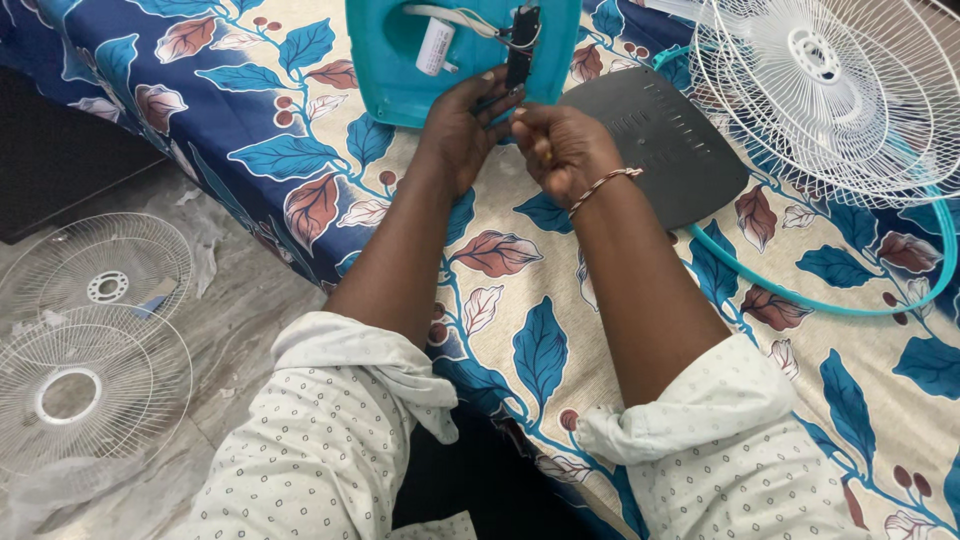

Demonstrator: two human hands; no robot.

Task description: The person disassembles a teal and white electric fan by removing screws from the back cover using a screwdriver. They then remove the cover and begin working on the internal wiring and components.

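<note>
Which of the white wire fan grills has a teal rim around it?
The fan grill on the bed, at the upper right, beside the dark plate. The two grills on the floor at the left are plain white.

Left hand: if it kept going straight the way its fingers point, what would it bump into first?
The left hand points up and away, toward the open teal fan base. It would probably meet the black part its fingertips already touch, though depth is hard to judge.

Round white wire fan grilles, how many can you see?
3. Two round white wire fan grilles lie on the grey floor at left, one above the other. A third rests on the leaf-patterned cloth at top right. Others may lie outside the picture.
</note>
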